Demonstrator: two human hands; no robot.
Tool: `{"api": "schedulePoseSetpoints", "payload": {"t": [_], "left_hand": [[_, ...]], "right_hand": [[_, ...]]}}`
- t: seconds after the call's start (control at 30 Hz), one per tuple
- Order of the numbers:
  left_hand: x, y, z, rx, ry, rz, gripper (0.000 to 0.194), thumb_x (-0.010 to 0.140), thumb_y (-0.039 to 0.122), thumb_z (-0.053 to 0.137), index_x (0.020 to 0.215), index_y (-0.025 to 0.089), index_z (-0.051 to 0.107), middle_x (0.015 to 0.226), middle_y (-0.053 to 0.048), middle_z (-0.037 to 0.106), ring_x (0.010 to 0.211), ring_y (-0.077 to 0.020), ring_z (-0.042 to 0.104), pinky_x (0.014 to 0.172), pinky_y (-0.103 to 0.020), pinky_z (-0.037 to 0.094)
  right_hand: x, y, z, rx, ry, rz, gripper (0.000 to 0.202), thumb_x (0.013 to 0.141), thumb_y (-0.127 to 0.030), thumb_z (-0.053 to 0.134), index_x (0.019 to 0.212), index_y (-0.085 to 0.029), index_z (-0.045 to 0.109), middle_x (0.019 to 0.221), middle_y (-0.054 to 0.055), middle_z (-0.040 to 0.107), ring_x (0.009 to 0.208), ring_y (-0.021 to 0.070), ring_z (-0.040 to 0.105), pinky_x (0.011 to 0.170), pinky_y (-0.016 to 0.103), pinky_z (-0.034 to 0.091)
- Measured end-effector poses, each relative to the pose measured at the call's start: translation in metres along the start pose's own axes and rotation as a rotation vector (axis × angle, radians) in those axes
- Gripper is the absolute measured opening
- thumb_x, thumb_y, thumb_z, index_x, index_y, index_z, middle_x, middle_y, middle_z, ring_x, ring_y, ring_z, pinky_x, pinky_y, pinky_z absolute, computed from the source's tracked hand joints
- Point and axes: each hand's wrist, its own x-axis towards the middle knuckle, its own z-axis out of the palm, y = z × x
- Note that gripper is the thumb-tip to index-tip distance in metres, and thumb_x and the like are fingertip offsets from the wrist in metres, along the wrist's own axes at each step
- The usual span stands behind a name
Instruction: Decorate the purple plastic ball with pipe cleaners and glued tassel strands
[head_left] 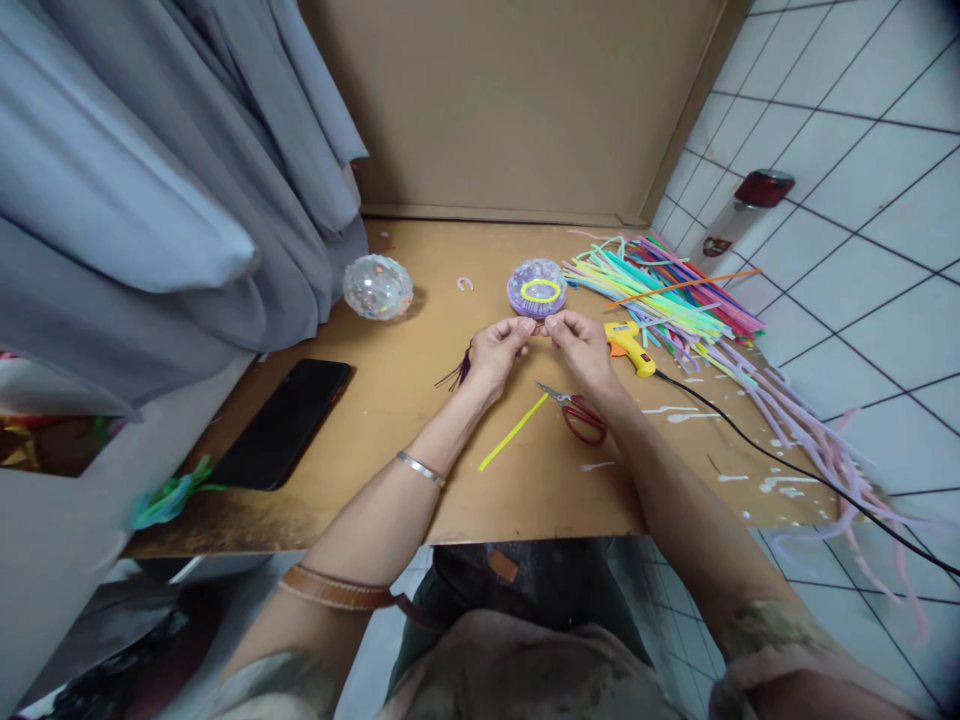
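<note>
My left hand point(501, 352) and my right hand point(581, 348) meet over the table, fingertips pinched together. Between them is something thin and small that I cannot make out. Just beyond the fingers sits a purple, clear-topped ball-like piece point(536, 285) bearing a yellow fuzzy ring point(541, 291). Dark purple strands point(463, 370) show beside my left hand; whether it holds them is hidden. Red-handled scissors point(583, 420) lie partly under my right wrist, their blades by a yellow pipe cleaner point(514, 432). A yellow glue gun point(631, 348) rests right of my right hand.
A clear dotted ball point(378, 287) and a small pale curved piece point(466, 284) lie at the back left. Many coloured pipe cleaners point(667, 290) are heaped at right, near a cable point(750, 430). A black phone point(283, 425) lies left, by a grey curtain point(187, 180).
</note>
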Motion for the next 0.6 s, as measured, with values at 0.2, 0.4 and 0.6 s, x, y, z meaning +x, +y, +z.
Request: {"api": "schedulePoseSetpoints", "payload": {"t": [0.2, 0.4, 0.6], "left_hand": [[-0.003, 0.003, 0.001, 0.091, -0.052, 0.041, 0.026, 0.071, 0.036, 0.088, 0.067, 0.017, 0.071, 0.065, 0.002, 0.066, 0.052, -0.0051, 0.046, 0.054, -0.02, 0.036], [-0.003, 0.0, -0.001, 0.15, -0.133, 0.114, 0.028, 0.073, 0.038, 0.086, 0.067, 0.016, 0.07, 0.069, 0.0, 0.068, 0.051, -0.0056, 0.047, 0.055, -0.021, 0.037], [-0.005, 0.003, -0.001, 0.233, -0.183, 0.147, 0.027, 0.076, 0.039, 0.083, 0.067, 0.017, 0.069, 0.064, 0.0, 0.066, 0.051, -0.0072, 0.048, 0.053, -0.021, 0.037]], "right_hand": [[0.004, 0.003, -0.004, -0.116, -0.031, -0.034, 0.032, 0.079, -0.05, 0.066, 0.064, -0.023, 0.064, 0.066, 0.0, 0.063, 0.07, 0.017, 0.053, 0.073, 0.032, 0.04], [0.007, 0.01, -0.009, -0.132, -0.066, -0.033, 0.034, 0.08, -0.05, 0.067, 0.061, -0.022, 0.063, 0.062, -0.001, 0.06, 0.064, 0.0153, 0.049, 0.071, 0.032, 0.038], [0.008, 0.013, -0.012, -0.176, -0.089, -0.025, 0.042, 0.081, -0.058, 0.065, 0.058, -0.022, 0.06, 0.06, -0.002, 0.056, 0.062, 0.0142, 0.045, 0.068, 0.031, 0.035]]}}
